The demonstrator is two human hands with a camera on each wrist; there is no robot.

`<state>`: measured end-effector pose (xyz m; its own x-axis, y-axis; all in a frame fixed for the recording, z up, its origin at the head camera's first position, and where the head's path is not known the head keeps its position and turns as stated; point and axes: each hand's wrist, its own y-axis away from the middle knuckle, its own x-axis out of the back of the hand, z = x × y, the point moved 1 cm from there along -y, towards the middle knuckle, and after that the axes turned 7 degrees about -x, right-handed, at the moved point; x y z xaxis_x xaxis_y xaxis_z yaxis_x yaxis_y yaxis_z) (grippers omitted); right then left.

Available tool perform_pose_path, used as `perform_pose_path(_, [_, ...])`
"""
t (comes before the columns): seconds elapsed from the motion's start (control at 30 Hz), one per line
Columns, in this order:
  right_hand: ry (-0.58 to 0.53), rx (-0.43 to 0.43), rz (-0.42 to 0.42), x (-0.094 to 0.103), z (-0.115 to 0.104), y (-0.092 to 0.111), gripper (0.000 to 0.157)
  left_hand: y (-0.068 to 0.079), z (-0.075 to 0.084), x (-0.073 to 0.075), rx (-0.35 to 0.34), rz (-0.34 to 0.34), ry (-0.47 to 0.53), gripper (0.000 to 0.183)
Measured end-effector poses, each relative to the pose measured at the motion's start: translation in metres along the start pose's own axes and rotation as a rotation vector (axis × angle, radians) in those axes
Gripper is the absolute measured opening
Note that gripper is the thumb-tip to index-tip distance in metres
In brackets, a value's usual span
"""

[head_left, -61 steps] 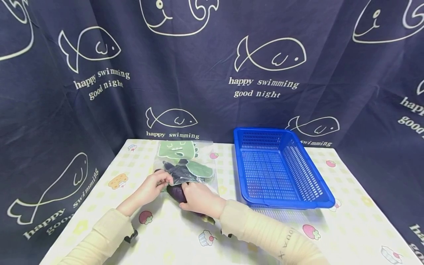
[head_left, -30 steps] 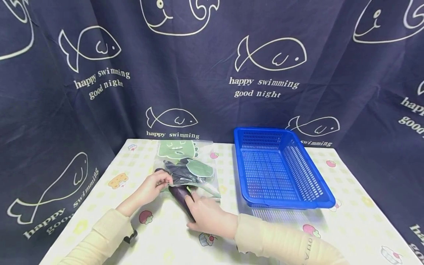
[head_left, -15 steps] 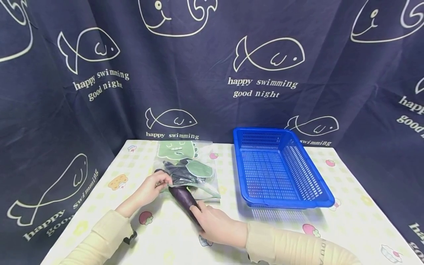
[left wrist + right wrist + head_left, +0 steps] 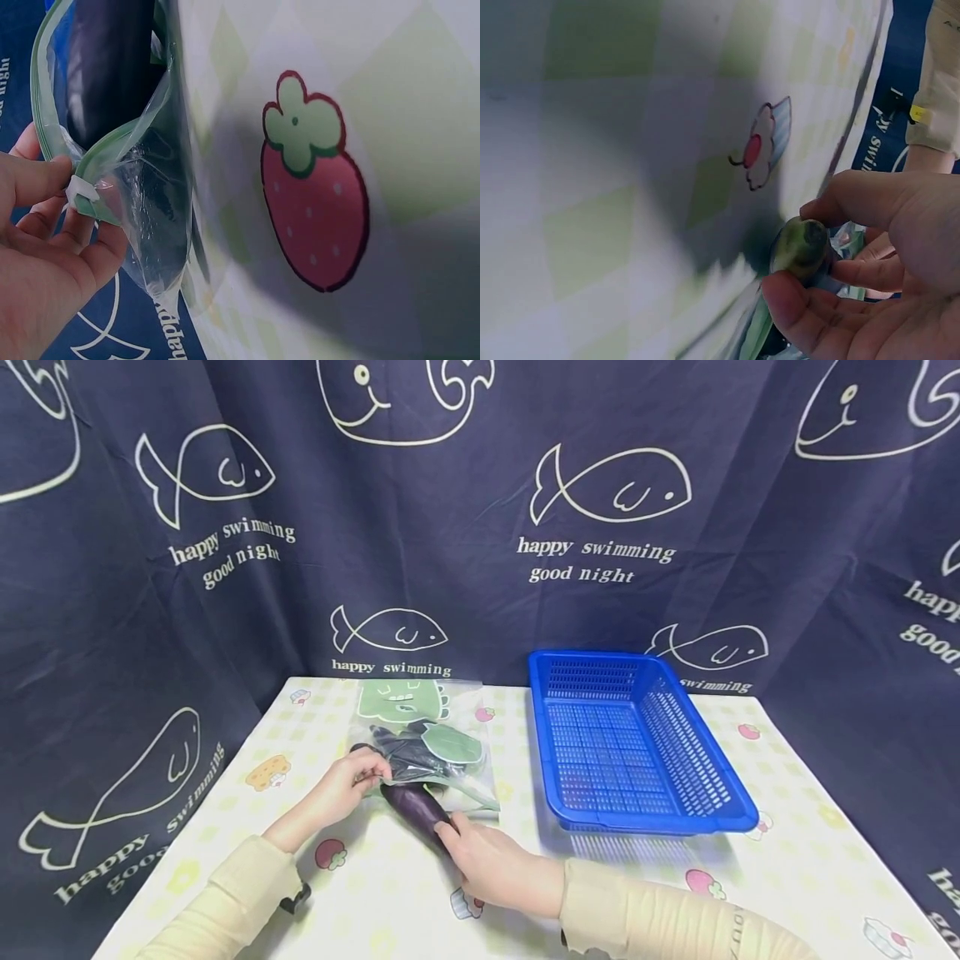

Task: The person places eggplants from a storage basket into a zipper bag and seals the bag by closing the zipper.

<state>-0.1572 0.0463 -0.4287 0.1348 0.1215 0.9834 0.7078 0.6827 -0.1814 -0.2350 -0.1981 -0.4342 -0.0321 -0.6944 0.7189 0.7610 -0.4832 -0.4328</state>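
A clear zip bag (image 4: pixel 472 789) with green cartoon prints lies on the table, its mouth towards me. Dark things show through its plastic, their kind hard to tell. My left hand (image 4: pixel 347 783) pinches the mouth's green zip edge (image 4: pixel 112 142) at the left corner, by a white slider (image 4: pixel 81 189). A dark purple eggplant (image 4: pixel 416 806) lies slantwise, its far end in the bag's mouth and the rest outside. My right hand (image 4: pixel 498 864) grips its near end, fingers and thumb around the greenish stem end (image 4: pixel 802 244).
A blue perforated plastic basket (image 4: pixel 551 777) stands on the table right of the bag. The table (image 4: pixel 360 893) has a pale checked cloth printed with strawberries and cupcakes. A dark blue curtain (image 4: pixel 480 527) hangs behind it.
My right hand has slid from the bag's mouth along the eggplant, towards me and right, to its stem end. The bag's mouth shows wider. My left hand keeps its place on the zip edge.
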Motion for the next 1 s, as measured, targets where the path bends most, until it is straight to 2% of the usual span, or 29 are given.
perform_pose_path(0.3, [-0.006,0.032,0.043,0.003,0.003,-0.009,0.063,-0.001,-0.001,0.0,-0.009,-0.013,0.004,0.028])
perform_pose_path(0.6, [0.015,-0.007,0.013,0.003,0.002,-0.022,0.061,-0.002,0.002,-0.001,-0.019,-0.004,0.005,0.03])
perform_pose_path(0.87, [0.044,0.004,0.04,0.006,0.0,-0.033,0.06,-0.003,0.002,0.0,-0.018,0.007,0.006,0.03])
perform_pose_path(1.0, [0.045,-0.005,0.019,0.006,-0.002,-0.039,0.063,-0.004,0.003,0.0,-0.009,0.0,0.004,0.028])
